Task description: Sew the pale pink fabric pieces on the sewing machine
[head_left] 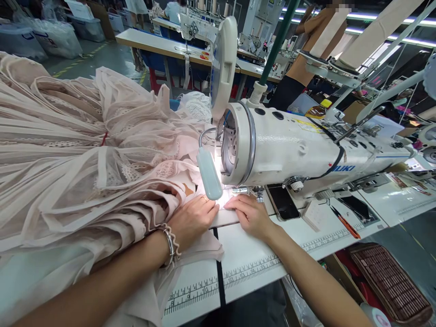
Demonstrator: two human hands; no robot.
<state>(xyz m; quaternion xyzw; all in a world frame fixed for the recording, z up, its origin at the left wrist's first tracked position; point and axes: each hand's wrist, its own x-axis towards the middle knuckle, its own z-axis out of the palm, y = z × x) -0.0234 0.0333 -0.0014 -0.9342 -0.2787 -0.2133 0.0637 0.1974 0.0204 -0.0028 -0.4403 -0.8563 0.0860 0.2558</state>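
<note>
Under the head of a white sewing machine (282,145), pale pink fabric (228,220) lies brightly lit on the table. My left hand (195,217), a bracelet and a coiled band at its wrist, is closed on this fabric with the fingers together. My right hand (251,216) pinches the fabric close to the machine's needle area, its fingers bent. A small lamp (210,176) hangs just above my left fingertips and hides part of the stitching spot. Left of my hands spreads a large heap of pale pink lace-trimmed garments (75,177), with a red tie around part of it.
Right of my hand lie a phone (283,202), orange-handled thread snips (344,221) and another dark phone (357,207). Ruler markings run along the table's front edge (254,271). A woven brown seat mat (391,281) is below right. Behind the machine stands a person (311,41).
</note>
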